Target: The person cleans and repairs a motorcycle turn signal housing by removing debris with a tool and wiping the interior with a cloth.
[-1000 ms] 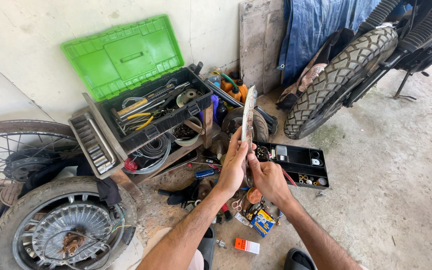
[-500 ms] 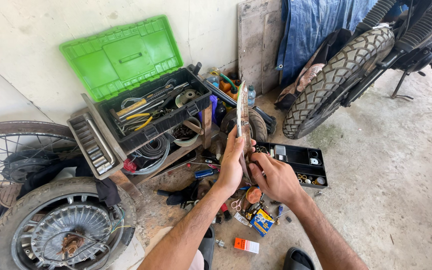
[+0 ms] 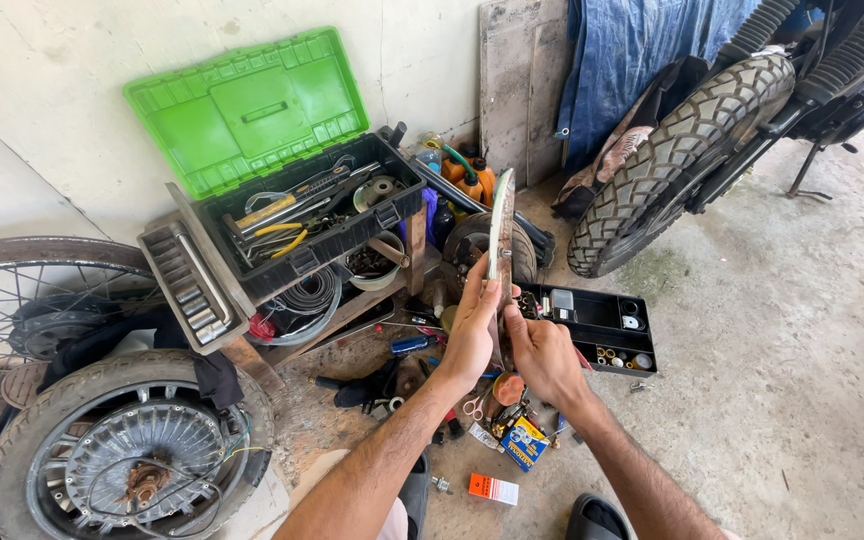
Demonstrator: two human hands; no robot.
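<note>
- The left hand [image 3: 472, 335] and the right hand [image 3: 542, 355] hold one thing between them, up in the air over the floor [image 3: 752, 400].
- The thing is a long, thin, curved metal piece [image 3: 501, 225]. We see it edge on, and it stands almost straight up.
- The left hand's grip is closed on the lower part of the metal piece, with fingers wrapped on its left side.
- The right hand's grip is closed on the bottom of the same piece, on its right side, just below the left hand's fingers.
- Most of the metal piece sticks up above both hands. Its top end is in front of the orange bottles [image 3: 472, 180] by the wall.
- Behind and to the left is a tool box [image 3: 312, 225] with its green lid [image 3: 247, 110] open. Tools lie inside it.
- To the right of the hands a black tray [image 3: 597, 325] with small parts lies on the floor.
- Under the hands the floor has scissors [image 3: 472, 405], a small blue and yellow box [image 3: 524, 442] and an orange box [image 3: 493, 489].
- A wheel with a tyre [image 3: 122, 450] lies at the bottom left.
- A motorbike tyre [image 3: 672, 160] stands at the top right, well apart from the hands.
</note>
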